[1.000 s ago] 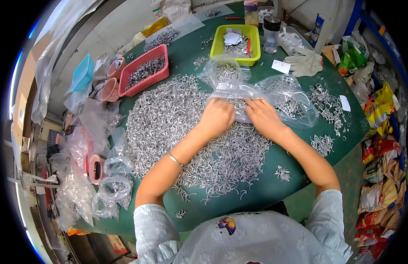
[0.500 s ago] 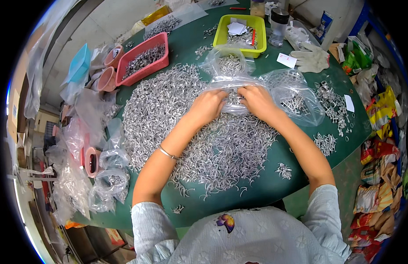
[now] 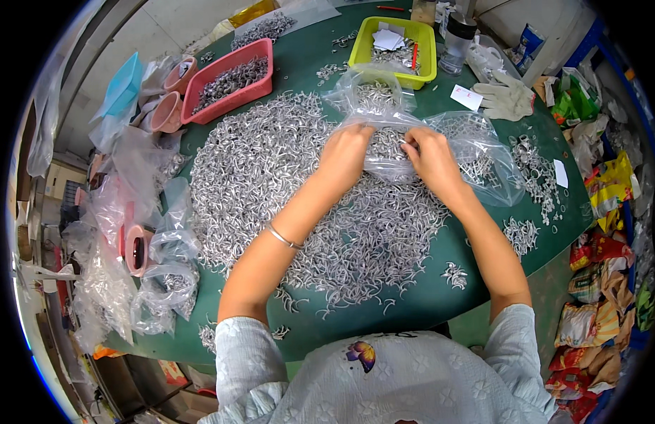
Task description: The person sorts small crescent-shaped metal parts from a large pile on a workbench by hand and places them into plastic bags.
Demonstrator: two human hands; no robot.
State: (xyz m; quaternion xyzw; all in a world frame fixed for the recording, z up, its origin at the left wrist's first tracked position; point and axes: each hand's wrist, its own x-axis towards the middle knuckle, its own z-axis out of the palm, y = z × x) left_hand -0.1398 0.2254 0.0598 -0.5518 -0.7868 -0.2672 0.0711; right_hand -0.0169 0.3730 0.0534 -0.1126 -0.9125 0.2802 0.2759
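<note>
A large heap of small silver metal hooks (image 3: pixel 271 177) covers the green table (image 3: pixel 426 297). Both my hands rest on a clear plastic bag (image 3: pixel 384 152) that lies on the heap and holds some of the hooks. My left hand (image 3: pixel 345 155) grips the bag's left side, fingers curled. My right hand (image 3: pixel 430 159) pinches the bag's mouth on the right. A bracelet sits on my left wrist. More clear bags with hooks spread around it, one (image 3: pixel 483 152) to the right and one (image 3: pixel 363 88) behind.
A pink tray of hooks (image 3: pixel 232 78) stands at the back left, a yellow-green tray (image 3: pixel 401 49) at the back middle. A white glove (image 3: pixel 507 99) lies at the back right. Plastic bags (image 3: pixel 158 283) and pink cups pile along the left edge. Packets crowd the right.
My view has shifted closer to the table. Both hands have stayed on the clear bag, working its opening; the right hand's fingers have gathered the plastic tighter.
</note>
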